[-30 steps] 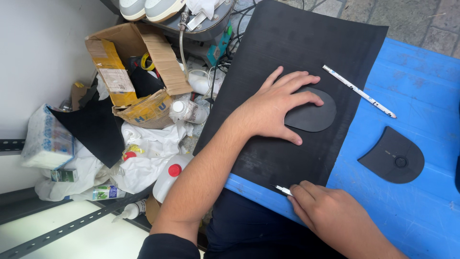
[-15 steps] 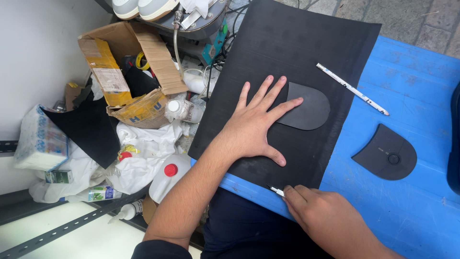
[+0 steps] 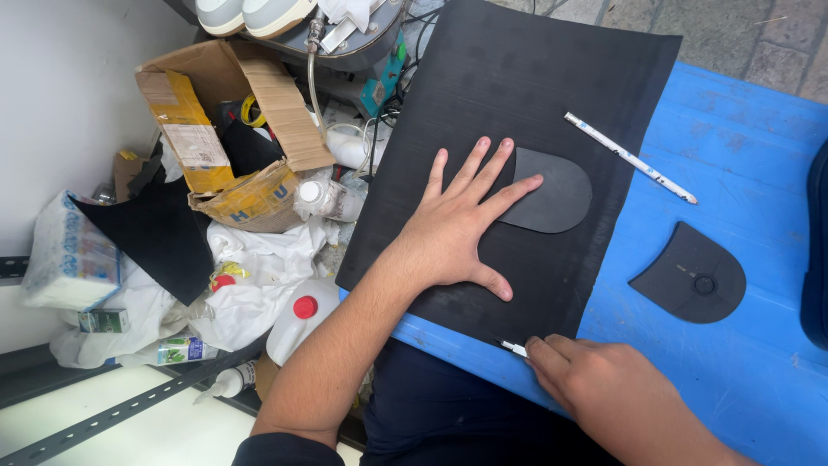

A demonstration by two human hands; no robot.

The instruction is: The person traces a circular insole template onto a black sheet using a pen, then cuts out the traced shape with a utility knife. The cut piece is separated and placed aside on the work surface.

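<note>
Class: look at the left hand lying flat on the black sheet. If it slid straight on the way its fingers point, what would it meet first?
The left hand points up and to the right. Its fingertips already overlap the rounded black heel-shaped piece, so that comes first. Beyond it lies the thin white pencil-like stick.

This looks like a small shoe-repair workshop: a blue table (image 3: 742, 371) carries a black rubber sheet (image 3: 535, 95) and heel-shaped cutouts (image 3: 690, 276), while left of the table lie glue bottles (image 3: 297, 324), a torn cardboard box (image 3: 233, 129) and rags (image 3: 250, 285).
</note>
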